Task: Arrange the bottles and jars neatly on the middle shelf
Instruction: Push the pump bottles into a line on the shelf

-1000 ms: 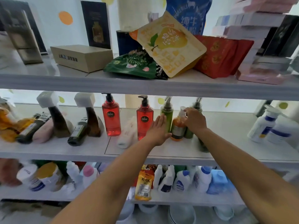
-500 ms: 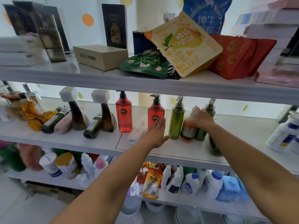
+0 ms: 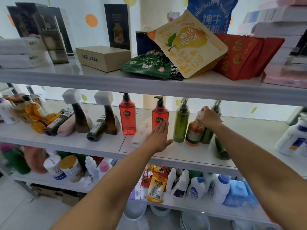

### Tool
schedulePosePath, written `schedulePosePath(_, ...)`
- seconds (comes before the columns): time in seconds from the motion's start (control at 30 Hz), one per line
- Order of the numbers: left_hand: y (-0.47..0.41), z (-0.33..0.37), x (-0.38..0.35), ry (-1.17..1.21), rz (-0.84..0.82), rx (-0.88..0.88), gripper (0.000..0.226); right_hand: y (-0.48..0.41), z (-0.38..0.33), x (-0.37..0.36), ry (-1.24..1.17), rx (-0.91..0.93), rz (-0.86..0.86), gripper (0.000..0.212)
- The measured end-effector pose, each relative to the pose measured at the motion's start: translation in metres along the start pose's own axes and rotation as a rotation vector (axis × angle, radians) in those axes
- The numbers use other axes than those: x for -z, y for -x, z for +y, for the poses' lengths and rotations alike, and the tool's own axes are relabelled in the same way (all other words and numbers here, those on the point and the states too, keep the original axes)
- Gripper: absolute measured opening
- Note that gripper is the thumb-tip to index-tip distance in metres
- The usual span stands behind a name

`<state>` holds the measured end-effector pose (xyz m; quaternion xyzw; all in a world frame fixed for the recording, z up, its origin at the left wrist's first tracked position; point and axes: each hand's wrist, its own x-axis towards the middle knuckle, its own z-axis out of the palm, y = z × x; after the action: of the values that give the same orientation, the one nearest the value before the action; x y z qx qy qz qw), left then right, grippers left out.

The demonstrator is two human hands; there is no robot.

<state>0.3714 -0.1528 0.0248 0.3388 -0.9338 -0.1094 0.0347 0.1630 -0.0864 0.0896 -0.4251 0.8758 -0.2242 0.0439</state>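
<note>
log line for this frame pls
right hand: grips top of orange bottle | left hand: flat, fingers straight, at red pump bottle | white bottle: lying on middle shelf

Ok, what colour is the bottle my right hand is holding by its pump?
Amber-orange pump bottle, with a greyish label; clearest in the head view.

Both bare arms reach forward. The left hand (image 3: pixel 158 136) is held flat, fingers straight and together, thumb spread. The right hand (image 3: pixel 210 119) curls its fingers downward, gripping the orange bottle (image 3: pixel 194 132) by its top.
</note>
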Motion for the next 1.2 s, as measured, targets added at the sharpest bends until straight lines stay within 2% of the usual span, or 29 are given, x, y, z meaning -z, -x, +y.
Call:
schedulePosePath(0.4, -0.014, 0.035, -0.003, 0.034, -0.014, -0.073, 0.087, 0.019, 0.009, 0.013, -0.088, -0.020, 0.027, 0.044)
schedulePosePath(0.57, -0.023, 0.064, -0.005, 0.046, -0.043, -0.141, 0.091, 0.032, 0.015, 0.027, -0.087, -0.027, -0.065, 0.027)
schedulePosePath(0.67, -0.028, 0.084, -0.007, 0.112, -0.071, -0.175, 0.095, 0.039, 0.025, 0.037, -0.108, -0.062, -0.131, 0.025)
schedulePosePath(0.73, -0.033, 0.104, -0.008, 0.211, -0.088, -0.200, 0.088, 0.045, 0.034, 0.047, -0.169, -0.087, -0.160, 0.022)
schedulePosePath(0.8, -0.040, 0.126, -0.008, 0.371, -0.082, -0.218, 0.065, 0.052, 0.043, 0.059, -0.204, -0.106, -0.154, 0.021)
schedulePosePath(0.87, -0.047, 0.149, -0.006, 0.489, -0.107, -0.231, 0.053, 0.058, 0.054, 0.073, -0.220, -0.136, -0.124, 0.021)
schedulePosePath(1.0, -0.068, 0.200, -0.003, 0.524, -0.124, -0.310, 0.049, 0.065, 0.092, 0.105, -0.256, -0.198, -0.025, 0.022)
schedulePosePath(1.2, -0.105, 0.276, -0.018, 0.622, -0.150, -0.288, 0.052, 0.047, 0.156, 0.147, -0.219, -0.232, -0.010, 0.022)
